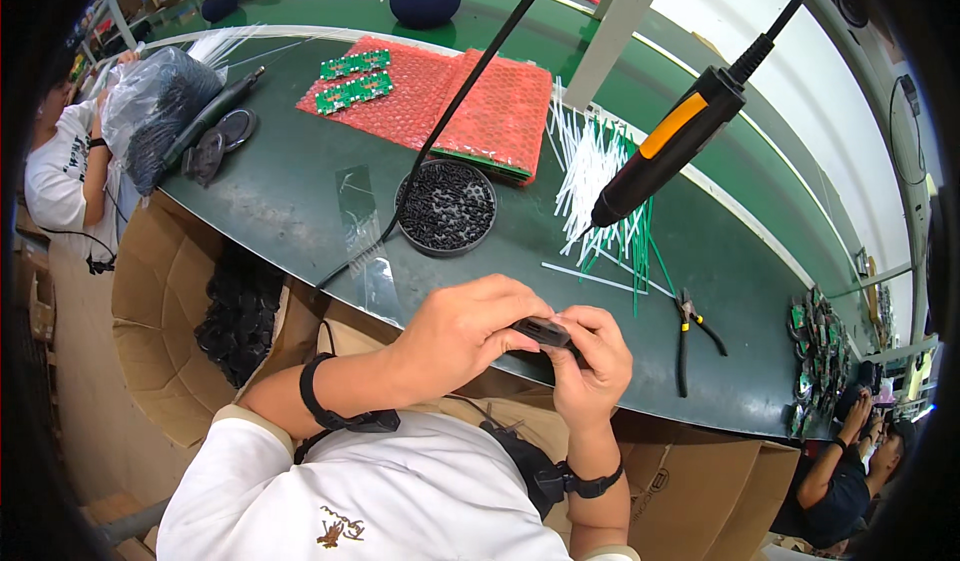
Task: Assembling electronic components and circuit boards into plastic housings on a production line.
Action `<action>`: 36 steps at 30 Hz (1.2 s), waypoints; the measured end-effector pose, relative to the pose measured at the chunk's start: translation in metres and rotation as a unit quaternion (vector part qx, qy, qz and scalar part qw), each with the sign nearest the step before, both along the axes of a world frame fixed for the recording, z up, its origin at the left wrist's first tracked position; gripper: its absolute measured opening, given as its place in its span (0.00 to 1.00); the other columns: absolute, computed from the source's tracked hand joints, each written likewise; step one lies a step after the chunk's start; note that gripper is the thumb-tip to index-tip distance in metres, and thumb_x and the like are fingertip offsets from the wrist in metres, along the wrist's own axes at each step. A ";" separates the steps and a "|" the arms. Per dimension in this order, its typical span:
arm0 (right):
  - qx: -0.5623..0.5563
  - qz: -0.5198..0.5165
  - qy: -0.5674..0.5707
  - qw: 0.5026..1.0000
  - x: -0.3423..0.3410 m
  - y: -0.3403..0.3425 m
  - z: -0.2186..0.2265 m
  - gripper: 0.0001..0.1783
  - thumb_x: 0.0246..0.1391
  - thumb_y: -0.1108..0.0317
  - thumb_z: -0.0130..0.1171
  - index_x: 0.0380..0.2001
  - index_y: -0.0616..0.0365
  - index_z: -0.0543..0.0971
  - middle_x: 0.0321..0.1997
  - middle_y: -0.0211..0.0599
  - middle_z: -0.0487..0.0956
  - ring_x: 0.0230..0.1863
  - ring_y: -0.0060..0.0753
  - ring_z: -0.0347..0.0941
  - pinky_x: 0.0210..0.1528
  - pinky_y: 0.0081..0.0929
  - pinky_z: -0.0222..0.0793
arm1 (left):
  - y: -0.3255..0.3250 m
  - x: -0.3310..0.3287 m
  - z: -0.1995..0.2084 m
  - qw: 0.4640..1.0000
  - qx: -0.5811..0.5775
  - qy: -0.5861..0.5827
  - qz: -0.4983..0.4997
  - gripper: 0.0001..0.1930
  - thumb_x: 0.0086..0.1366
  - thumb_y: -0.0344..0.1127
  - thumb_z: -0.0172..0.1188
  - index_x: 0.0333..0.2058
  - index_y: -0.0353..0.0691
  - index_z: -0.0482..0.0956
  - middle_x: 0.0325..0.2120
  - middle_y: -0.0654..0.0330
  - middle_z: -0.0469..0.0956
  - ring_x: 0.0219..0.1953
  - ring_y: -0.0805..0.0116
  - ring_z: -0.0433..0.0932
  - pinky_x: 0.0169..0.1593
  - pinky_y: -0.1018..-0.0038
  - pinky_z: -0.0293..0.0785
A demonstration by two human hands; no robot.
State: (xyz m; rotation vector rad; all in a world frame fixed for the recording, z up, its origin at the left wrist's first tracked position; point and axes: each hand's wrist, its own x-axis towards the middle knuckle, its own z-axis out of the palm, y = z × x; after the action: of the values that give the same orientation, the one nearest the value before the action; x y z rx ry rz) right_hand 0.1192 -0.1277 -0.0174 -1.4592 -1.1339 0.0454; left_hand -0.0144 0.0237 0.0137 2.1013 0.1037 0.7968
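A small black plastic casing (541,331) is held between both hands above the near edge of the bench. My left hand (462,329) pinches one end of it between thumb and fingers. My right hand (592,359) grips the other end, its fingers closed round it. An opening shows on the casing's face; the fingers hide the rest. Beyond my hands, a round dish (447,251) holds many small black parts. A black and orange electric screwdriver (672,139) hangs from its cord at the upper right, its tip pointing down over the bench.
Green circuit boards (355,92) lie on red bubble wrap (415,96). White and green strips (590,176) are heaped beside wire cutters (685,331). More boards (818,356) are piled at the right. Cardboard boxes (165,311) stand below the bench. People sit at both sides.
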 end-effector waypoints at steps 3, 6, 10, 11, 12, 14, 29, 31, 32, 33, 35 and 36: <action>0.001 -0.020 -0.074 0.997 0.000 0.001 0.002 0.15 0.47 0.80 0.74 0.41 0.62 0.87 0.41 0.40 0.83 0.40 0.36 0.79 0.40 0.27 0.76 | -0.001 -0.002 0.001 1.000 -0.003 0.019 0.000 0.17 0.58 0.28 0.72 0.46 0.37 0.84 0.40 0.53 0.84 0.39 0.52 0.84 0.41 0.63 0.81; 0.003 -0.035 -0.095 0.995 -0.002 0.000 0.004 0.16 0.45 0.81 0.74 0.40 0.62 0.87 0.40 0.39 0.83 0.39 0.36 0.79 0.39 0.27 0.76 | -0.001 -0.003 0.000 1.000 -0.003 0.026 -0.002 0.17 0.56 0.27 0.73 0.46 0.35 0.84 0.41 0.53 0.85 0.41 0.54 0.85 0.44 0.64 0.82; -0.030 -0.019 0.010 0.999 -0.003 -0.004 0.006 0.16 0.44 0.83 0.73 0.40 0.62 0.88 0.39 0.39 0.83 0.39 0.34 0.79 0.39 0.26 0.75 | 0.000 -0.001 -0.003 1.000 0.013 -0.015 0.006 0.17 0.58 0.29 0.72 0.46 0.36 0.83 0.36 0.52 0.83 0.36 0.51 0.84 0.38 0.63 0.80; -0.030 -0.013 0.031 0.999 -0.002 -0.004 0.005 0.16 0.43 0.83 0.73 0.39 0.62 0.88 0.39 0.39 0.83 0.39 0.34 0.79 0.39 0.26 0.75 | 0.000 0.000 -0.004 1.000 0.015 -0.019 0.005 0.17 0.58 0.29 0.72 0.46 0.36 0.83 0.36 0.52 0.83 0.36 0.51 0.84 0.38 0.63 0.80; -0.025 -0.011 0.027 0.999 -0.001 -0.004 0.005 0.16 0.43 0.83 0.73 0.39 0.62 0.88 0.39 0.39 0.83 0.39 0.34 0.79 0.39 0.26 0.75 | -0.001 0.000 -0.004 0.999 0.019 -0.024 0.006 0.17 0.57 0.30 0.73 0.46 0.36 0.83 0.36 0.53 0.83 0.35 0.52 0.84 0.38 0.63 0.80; -0.013 0.010 0.035 0.999 0.001 -0.004 0.004 0.17 0.43 0.82 0.74 0.40 0.62 0.88 0.41 0.41 0.83 0.39 0.34 0.79 0.40 0.25 0.76 | -0.001 -0.002 -0.005 0.999 0.022 -0.029 0.007 0.18 0.56 0.30 0.73 0.46 0.36 0.83 0.35 0.53 0.83 0.35 0.52 0.84 0.37 0.63 0.79; -0.044 -0.018 0.029 0.998 -0.004 -0.004 0.002 0.14 0.45 0.84 0.72 0.38 0.60 0.88 0.39 0.40 0.83 0.39 0.35 0.83 0.42 0.27 0.79 | -0.005 -0.008 -0.003 0.999 -0.023 0.008 0.028 0.16 0.56 0.27 0.73 0.45 0.37 0.86 0.41 0.52 0.86 0.41 0.54 0.86 0.43 0.66 0.84; -0.038 -0.014 0.034 0.999 -0.003 -0.006 0.001 0.14 0.45 0.83 0.73 0.38 0.60 0.88 0.39 0.40 0.84 0.39 0.35 0.83 0.41 0.27 0.78 | -0.006 -0.007 -0.002 0.999 -0.022 0.037 0.027 0.16 0.55 0.27 0.73 0.44 0.38 0.87 0.39 0.53 0.86 0.39 0.55 0.86 0.41 0.66 0.83; -0.026 -0.004 0.034 0.999 -0.002 -0.007 0.001 0.14 0.46 0.82 0.74 0.38 0.60 0.88 0.40 0.40 0.84 0.39 0.34 0.82 0.41 0.27 0.78 | -0.006 -0.008 -0.001 0.999 -0.023 0.031 0.025 0.16 0.55 0.27 0.73 0.44 0.38 0.87 0.39 0.53 0.86 0.39 0.55 0.86 0.41 0.66 0.83; -0.032 -0.010 0.038 0.999 -0.002 -0.007 0.000 0.14 0.46 0.82 0.74 0.38 0.60 0.88 0.40 0.40 0.84 0.39 0.34 0.82 0.41 0.27 0.78 | -0.006 -0.008 -0.001 0.999 -0.024 0.043 0.018 0.16 0.55 0.28 0.74 0.44 0.38 0.87 0.39 0.53 0.86 0.38 0.56 0.85 0.40 0.66 0.82; -0.024 0.012 0.085 0.996 0.000 -0.005 -0.001 0.14 0.46 0.80 0.75 0.39 0.60 0.88 0.40 0.40 0.84 0.38 0.34 0.82 0.41 0.26 0.77 | -0.003 -0.007 0.000 0.998 -0.028 0.057 0.009 0.17 0.54 0.28 0.74 0.44 0.38 0.87 0.38 0.53 0.86 0.37 0.56 0.85 0.39 0.66 0.81; -0.032 0.011 0.082 0.996 0.000 -0.004 -0.001 0.14 0.46 0.80 0.75 0.39 0.60 0.88 0.40 0.40 0.84 0.38 0.34 0.82 0.41 0.26 0.77 | 0.000 -0.005 0.000 0.999 -0.030 0.043 -0.001 0.17 0.54 0.28 0.74 0.45 0.38 0.87 0.38 0.53 0.86 0.36 0.57 0.84 0.39 0.67 0.81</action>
State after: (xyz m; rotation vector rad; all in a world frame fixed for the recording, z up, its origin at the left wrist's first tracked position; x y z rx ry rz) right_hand 0.1189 -0.1316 -0.0187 -1.4721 -1.0217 0.2144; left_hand -0.0198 0.0233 0.0132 2.0789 0.1704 0.6929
